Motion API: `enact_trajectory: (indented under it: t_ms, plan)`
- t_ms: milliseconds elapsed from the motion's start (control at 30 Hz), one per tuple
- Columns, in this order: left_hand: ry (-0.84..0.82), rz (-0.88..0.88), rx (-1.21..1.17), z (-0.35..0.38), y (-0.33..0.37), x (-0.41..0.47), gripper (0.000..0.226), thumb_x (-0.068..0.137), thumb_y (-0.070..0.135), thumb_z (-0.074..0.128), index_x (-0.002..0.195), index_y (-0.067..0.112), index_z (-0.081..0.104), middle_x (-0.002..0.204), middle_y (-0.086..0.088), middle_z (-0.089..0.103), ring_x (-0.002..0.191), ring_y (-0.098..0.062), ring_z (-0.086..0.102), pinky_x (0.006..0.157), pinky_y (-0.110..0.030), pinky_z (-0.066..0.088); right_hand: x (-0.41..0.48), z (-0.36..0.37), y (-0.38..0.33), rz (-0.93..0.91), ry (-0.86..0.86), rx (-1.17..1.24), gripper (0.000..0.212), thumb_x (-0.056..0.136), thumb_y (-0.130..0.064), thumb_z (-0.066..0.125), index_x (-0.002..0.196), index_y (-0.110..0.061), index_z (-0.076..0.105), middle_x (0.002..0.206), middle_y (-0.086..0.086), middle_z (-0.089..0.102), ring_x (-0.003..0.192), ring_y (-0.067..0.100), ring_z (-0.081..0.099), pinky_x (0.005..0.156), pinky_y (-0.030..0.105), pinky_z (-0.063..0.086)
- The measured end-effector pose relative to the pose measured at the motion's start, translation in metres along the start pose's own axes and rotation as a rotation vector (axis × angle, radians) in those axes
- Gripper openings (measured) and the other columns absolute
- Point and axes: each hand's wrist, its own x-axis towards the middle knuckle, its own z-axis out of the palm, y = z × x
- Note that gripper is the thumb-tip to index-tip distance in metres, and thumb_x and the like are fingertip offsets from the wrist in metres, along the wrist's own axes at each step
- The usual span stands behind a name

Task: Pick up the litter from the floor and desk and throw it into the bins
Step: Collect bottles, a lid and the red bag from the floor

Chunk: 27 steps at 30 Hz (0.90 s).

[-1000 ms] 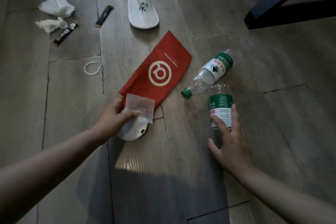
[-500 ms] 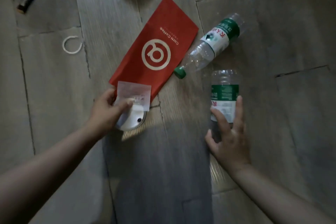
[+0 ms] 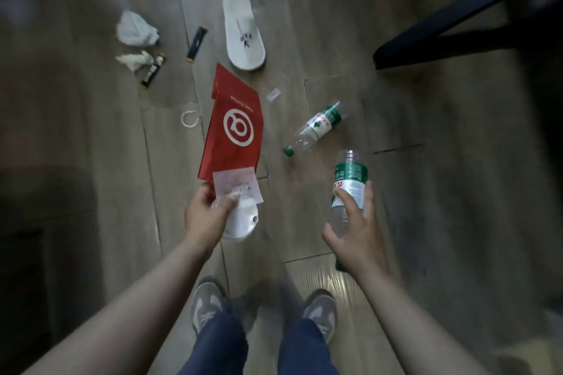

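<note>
Currently the left hand (image 3: 210, 213) is closed on three items at once: a red paper coffee bag with a white circular logo (image 3: 234, 131), a round white plastic lid (image 3: 240, 224) and a translucent paper slip (image 3: 236, 187). The thumb pins the slip against the lid, and the fingers curl underneath. The bag extends away from the hand, above the grey wood-plank floor (image 3: 304, 24).

The right hand (image 3: 356, 231) grasps a clear plastic bottle with a green label (image 3: 350, 179). Its fingers are parted and bent over the label, and the thumb is spread to the left. The bottle is held clear of the floor.

A second clear plastic bottle with a green cap (image 3: 316, 126) lies on the floor between the bag and the held bottle. Beyond it lie a white slipper (image 3: 243, 30), two crumpled white tissues (image 3: 135, 29), two black sachets (image 3: 196, 44) and a white ring (image 3: 189, 120).
</note>
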Motion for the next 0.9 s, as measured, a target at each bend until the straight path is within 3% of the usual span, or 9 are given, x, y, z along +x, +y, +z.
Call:
enact_trajectory:
  t_ms: [67, 167, 300, 433, 600, 667, 733, 833, 900]
  plan:
    - [-0.001, -0.005, -0.020, -0.016, 0.039, -0.047, 0.042, 0.073, 0.027, 0.074, 0.112, 0.016, 0.062, 0.106, -0.002, 0.070, 0.095, -0.023, 0.068, 0.087, -0.043, 0.055, -0.033, -0.045, -0.033, 0.031, -0.009, 0.034, 0.068, 0.080, -0.027, 0.067, 0.141, -0.040, 0.039, 0.161, -0.002, -0.007, 0.139, 0.024, 0.031, 0.087, 0.020, 0.034]
    - [-0.021, 0.022, -0.065, -0.037, 0.102, -0.117, 0.037, 0.081, 0.017, 0.072, 0.116, 0.011, 0.060, 0.108, -0.005, 0.069, 0.097, -0.024, 0.067, 0.087, -0.043, 0.054, -0.081, -0.112, -0.082, 0.019, -0.029, 0.119, 0.067, 0.081, -0.027, 0.066, 0.140, -0.043, 0.038, 0.160, -0.006, -0.009, 0.138, 0.022, 0.031, 0.088, 0.020, 0.036]
    - [-0.029, 0.084, -0.113, -0.063, 0.188, -0.210, 0.049, 0.071, 0.028, 0.070, 0.116, 0.013, 0.060, 0.108, -0.004, 0.070, 0.096, -0.022, 0.068, 0.085, -0.040, 0.055, -0.136, -0.205, -0.137, -0.018, 0.027, 0.241, 0.068, 0.082, -0.024, 0.067, 0.140, -0.042, 0.038, 0.160, -0.008, -0.011, 0.140, 0.018, 0.029, 0.089, 0.019, 0.035]
    - [-0.023, 0.231, -0.143, -0.085, 0.269, -0.292, 0.029, 0.081, 0.009, 0.071, 0.105, 0.023, 0.061, 0.104, 0.002, 0.070, 0.093, -0.015, 0.068, 0.080, -0.031, 0.054, -0.183, -0.303, -0.183, -0.082, 0.127, 0.303, 0.068, 0.079, -0.024, 0.071, 0.138, -0.042, 0.042, 0.161, -0.007, -0.006, 0.142, 0.018, 0.028, 0.097, 0.021, 0.037]
    - [-0.071, 0.423, -0.184, -0.102, 0.363, -0.379, 0.029, 0.077, 0.006, 0.073, 0.097, 0.024, 0.063, 0.090, 0.006, 0.073, 0.081, -0.004, 0.069, 0.068, -0.015, 0.054, -0.230, -0.417, -0.245, -0.212, 0.340, 0.399, 0.071, 0.075, -0.019, 0.074, 0.134, -0.045, 0.045, 0.161, -0.002, 0.001, 0.138, 0.005, 0.027, 0.094, 0.023, 0.043]
    - [-0.092, 0.507, -0.206, -0.107, 0.394, -0.408, 0.028, 0.073, 0.011, 0.075, 0.096, 0.024, 0.064, 0.089, 0.006, 0.074, 0.082, -0.005, 0.069, 0.069, -0.017, 0.053, -0.249, -0.454, -0.267, -0.277, 0.395, 0.442, 0.070, 0.076, -0.018, 0.073, 0.133, -0.047, 0.044, 0.161, -0.004, 0.001, 0.135, -0.002, 0.024, 0.100, 0.029, 0.045]
    - [-0.116, 0.593, -0.206, -0.114, 0.427, -0.436, 0.028, 0.074, 0.014, 0.076, 0.096, 0.024, 0.064, 0.091, 0.011, 0.073, 0.085, -0.005, 0.068, 0.075, -0.024, 0.052, -0.268, -0.487, -0.286, -0.319, 0.433, 0.470, 0.071, 0.077, -0.018, 0.073, 0.131, -0.053, 0.042, 0.160, -0.010, -0.001, 0.138, 0.004, 0.027, 0.104, 0.031, 0.044]
    - [-0.171, 0.711, -0.217, -0.127, 0.463, -0.465, 0.024, 0.081, 0.011, 0.073, 0.102, 0.022, 0.065, 0.096, 0.009, 0.073, 0.089, -0.010, 0.069, 0.078, -0.030, 0.054, -0.300, -0.525, -0.310, -0.346, 0.447, 0.537, 0.072, 0.080, -0.020, 0.073, 0.126, -0.063, 0.038, 0.157, -0.021, -0.003, 0.134, 0.005, 0.036, 0.098, 0.024, 0.046]
    - [-0.243, 0.793, -0.211, -0.139, 0.487, -0.483, 0.030, 0.076, 0.026, 0.077, 0.103, 0.021, 0.065, 0.098, 0.003, 0.073, 0.090, -0.014, 0.070, 0.074, -0.029, 0.056, -0.324, -0.544, -0.325, -0.359, 0.486, 0.607, 0.071, 0.081, -0.018, 0.073, 0.128, -0.060, 0.040, 0.155, -0.026, -0.003, 0.125, -0.007, 0.041, 0.088, 0.009, 0.045]
